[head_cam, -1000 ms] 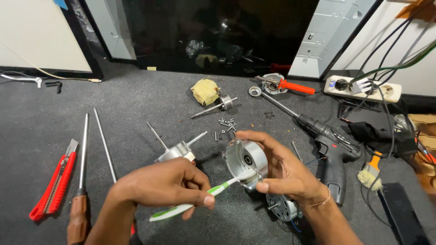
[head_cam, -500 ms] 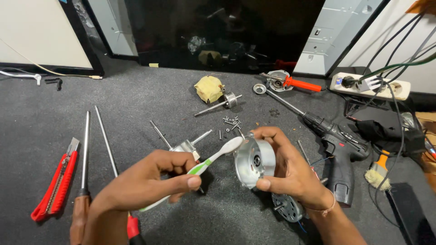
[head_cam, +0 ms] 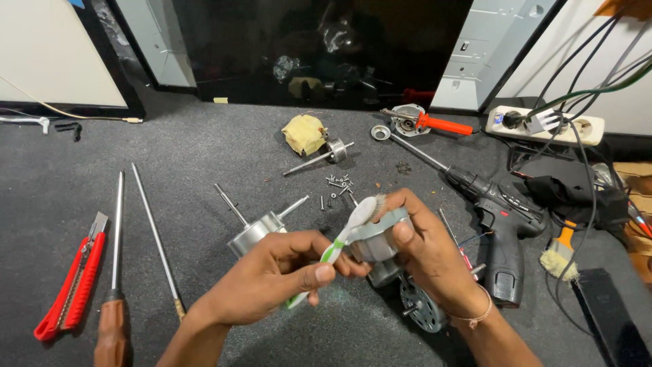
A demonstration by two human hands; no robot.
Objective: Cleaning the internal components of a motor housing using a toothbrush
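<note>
Head view shows the round metal motor cover (head_cam: 380, 234) clamped in my right hand (head_cam: 428, 255) above the grey mat (head_cam: 204, 156), tilted toward me so the toothbrush (head_cam: 339, 241) pinched in my left hand (head_cam: 272, 278) meets its rim, screws (head_cam: 336, 183) just beyond.

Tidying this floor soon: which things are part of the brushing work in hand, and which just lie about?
In use:
left hand
toothbrush
right hand
round metal motor cover

Lying about:
cordless drill
red utility knife
screwdriver
loose screws
power strip
</note>
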